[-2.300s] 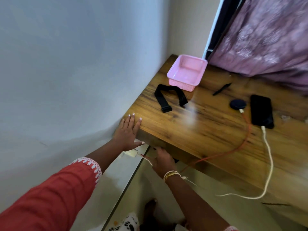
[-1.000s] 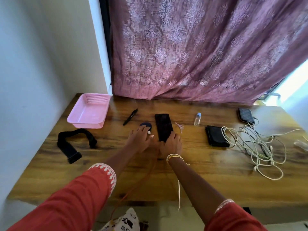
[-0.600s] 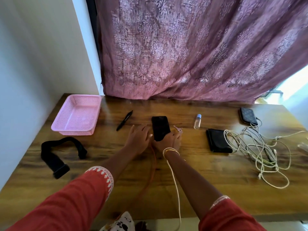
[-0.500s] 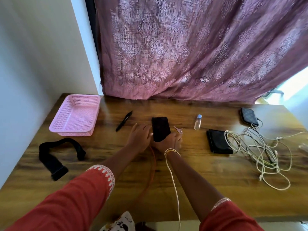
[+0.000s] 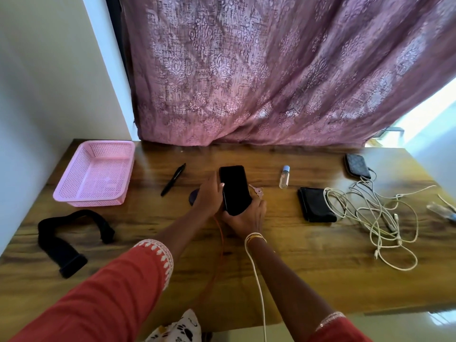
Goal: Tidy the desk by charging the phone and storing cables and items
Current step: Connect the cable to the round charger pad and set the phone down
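Note:
A black phone point(image 5: 234, 190) lies screen up near the middle of the wooden desk point(image 5: 283, 262). My right hand point(image 5: 245, 217) grips its near end, fingers curled round the bottom corner. My left hand point(image 5: 208, 196) holds its left edge, thumb on the screen side. A dark round charging pad point(image 5: 193, 196) peeks out left of my left hand, mostly hidden. An orange cable point(image 5: 219, 245) and a white cable point(image 5: 257, 280) run from under my hands off the front edge.
A pink basket point(image 5: 74, 183) stands at the back left, a black strap point(image 5: 61, 240) in front of it. A black pen point(image 5: 173, 179), a key point(image 5: 256, 190), a small bottle point(image 5: 284, 176), a black wallet point(image 5: 315, 204), a tangle of white cables point(image 5: 380, 218) and a dark pouch point(image 5: 357, 164) lie on the desk.
My hands came up from under the desk's left corner to the phone. Over the last half second both hands closed round it, and the charging pad's edge shows beside my left hand.

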